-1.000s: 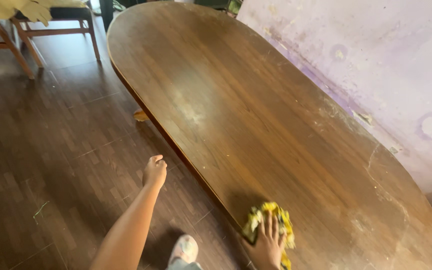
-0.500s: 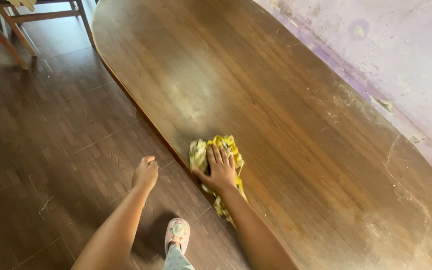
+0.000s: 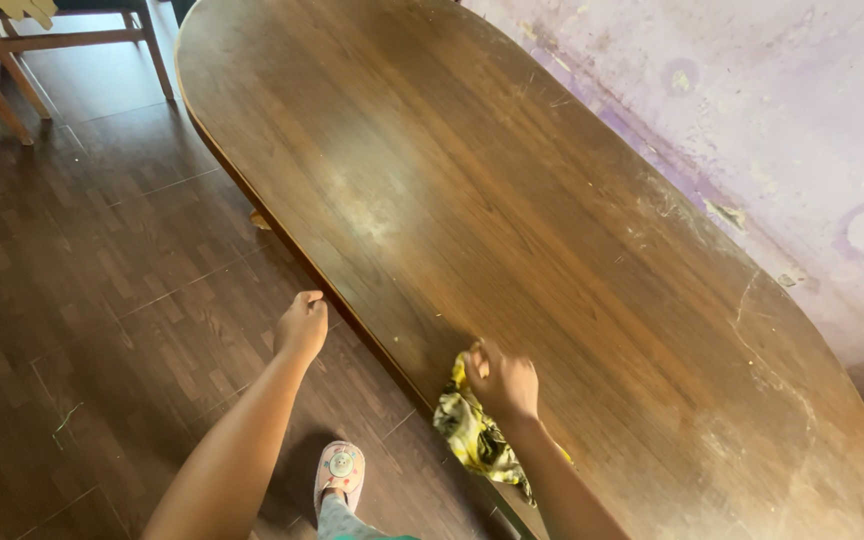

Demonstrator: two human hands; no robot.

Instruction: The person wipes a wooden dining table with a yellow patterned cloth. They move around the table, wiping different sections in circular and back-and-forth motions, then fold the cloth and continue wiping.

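A long oval wooden table [image 3: 512, 190] runs from the near right to the far left, along a stained lilac wall. My right hand [image 3: 503, 380] is closed on a yellow and dark patterned cloth [image 3: 472, 432] at the table's near left edge; part of the cloth hangs over the edge. My left hand [image 3: 301, 327] hangs loosely curled in the air over the dark wooden floor, just left of the table edge, holding nothing. A pale dusty patch [image 3: 372, 205] marks the tabletop further along.
Wooden chair legs [image 3: 12, 60] stand at the far left on the dark parquet floor [image 3: 102, 260]. My foot in a light patterned slipper [image 3: 339, 467] is on the floor beside the table. The wall [image 3: 752, 110] bounds the table's right side.
My right hand pushed the cloth forward along the table edge, then drew it back toward me. It now grips the cloth bunched at the edge instead of pressing flat.
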